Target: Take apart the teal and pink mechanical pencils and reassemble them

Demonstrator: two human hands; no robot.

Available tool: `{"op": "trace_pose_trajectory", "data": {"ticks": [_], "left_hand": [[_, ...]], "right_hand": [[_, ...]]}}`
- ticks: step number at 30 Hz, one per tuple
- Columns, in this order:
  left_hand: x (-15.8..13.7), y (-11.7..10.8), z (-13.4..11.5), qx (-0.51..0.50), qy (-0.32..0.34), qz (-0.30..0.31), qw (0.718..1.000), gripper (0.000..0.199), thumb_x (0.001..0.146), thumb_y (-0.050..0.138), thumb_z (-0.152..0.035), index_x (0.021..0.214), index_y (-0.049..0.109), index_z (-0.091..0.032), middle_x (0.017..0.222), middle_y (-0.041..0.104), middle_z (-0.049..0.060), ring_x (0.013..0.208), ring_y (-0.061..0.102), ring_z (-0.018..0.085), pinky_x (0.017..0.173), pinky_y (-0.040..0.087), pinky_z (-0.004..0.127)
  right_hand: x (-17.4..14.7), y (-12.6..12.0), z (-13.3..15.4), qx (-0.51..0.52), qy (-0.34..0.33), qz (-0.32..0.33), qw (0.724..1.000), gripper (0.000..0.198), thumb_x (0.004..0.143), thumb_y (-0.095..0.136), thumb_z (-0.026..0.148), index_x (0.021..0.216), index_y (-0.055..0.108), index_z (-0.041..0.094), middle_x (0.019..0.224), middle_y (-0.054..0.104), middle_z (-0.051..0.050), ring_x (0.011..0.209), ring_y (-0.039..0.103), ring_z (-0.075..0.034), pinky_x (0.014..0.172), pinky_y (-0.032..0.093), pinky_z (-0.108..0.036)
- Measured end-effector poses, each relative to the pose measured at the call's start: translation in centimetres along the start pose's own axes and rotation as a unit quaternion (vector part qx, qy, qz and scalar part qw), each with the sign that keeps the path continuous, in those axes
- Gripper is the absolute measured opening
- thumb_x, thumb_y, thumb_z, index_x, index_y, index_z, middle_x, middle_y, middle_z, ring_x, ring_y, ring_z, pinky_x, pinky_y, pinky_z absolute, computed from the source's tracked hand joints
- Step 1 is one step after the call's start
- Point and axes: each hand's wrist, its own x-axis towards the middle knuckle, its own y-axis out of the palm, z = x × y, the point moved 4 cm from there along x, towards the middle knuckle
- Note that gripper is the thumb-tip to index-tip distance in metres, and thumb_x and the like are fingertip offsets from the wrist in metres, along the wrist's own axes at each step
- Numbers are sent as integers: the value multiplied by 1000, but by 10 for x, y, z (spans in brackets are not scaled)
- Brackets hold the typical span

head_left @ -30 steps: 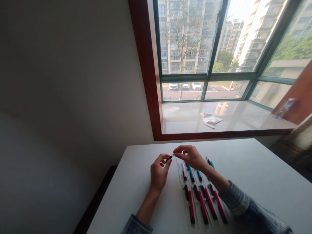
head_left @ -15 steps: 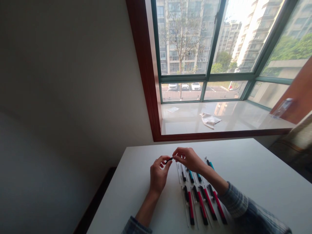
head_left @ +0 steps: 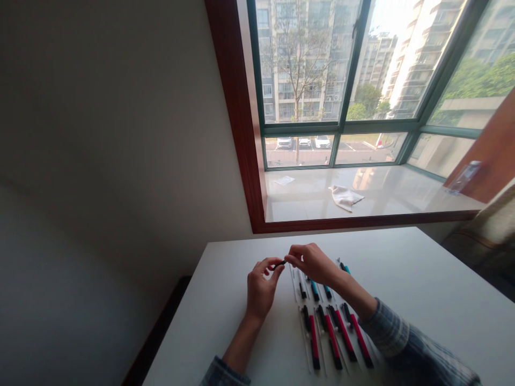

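Observation:
My left hand [head_left: 260,287] pinches a short black pen part [head_left: 280,263] between thumb and fingers above the white table [head_left: 422,289]. My right hand [head_left: 311,262] meets it from the right, its fingertips closed on the part's far end. Below my right hand lie several red-and-black pens [head_left: 333,335] in a row, near the table's front. Behind them lie several teal-and-black pens [head_left: 315,291], partly hidden by my right wrist. Thin white refills [head_left: 296,279] lie beside the teal pens.
A wide window sill [head_left: 394,195] with a crumpled white cloth [head_left: 345,197] and a flat paper [head_left: 285,180] runs behind the table. A red-brown window frame [head_left: 237,112] stands at the left. A dark wall and floor lie left of the table edge.
My right hand has closed in on the black part held by my left hand, so the fingertips of both hands now meet on it. The view has shifted slightly.

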Motion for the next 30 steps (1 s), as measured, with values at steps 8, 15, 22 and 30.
{"op": "trace_pose_trajectory", "data": {"ticks": [8,15,22,30], "left_hand": [[-3,-1,-7,23,30,-4,999,16,86,72,-37,95,78,-26,92,77,3,77,61,21,72,47,33],[-4,-1,-9,6,25,7,1000,16,87,72,-38,95,78,-25,94,77,4,78,62,21,72,47,34],[-6,-1,-13,13,39,16,999,17,89,71,-38,97,77,-25,96,76,5,81,62,22,73,48,35],[-6,-2,-17,18,57,19,998,15,90,69,-36,97,76,-25,95,75,5,83,61,23,74,49,36]], "right_hand": [[-1,-2,-1,4,11,28,1000,48,105,47,44,72,71,18,66,70,-1,62,61,-14,66,40,-26],[-2,-4,5,37,-16,37,998,36,100,56,46,86,71,17,75,72,-2,67,60,-14,63,41,-24],[-5,-10,13,34,-36,64,997,22,97,62,40,97,69,19,89,74,-4,75,64,-16,65,43,-24],[-4,-6,15,-23,-23,68,997,47,108,41,40,76,67,18,67,67,-3,62,57,-14,63,36,-26]]}}
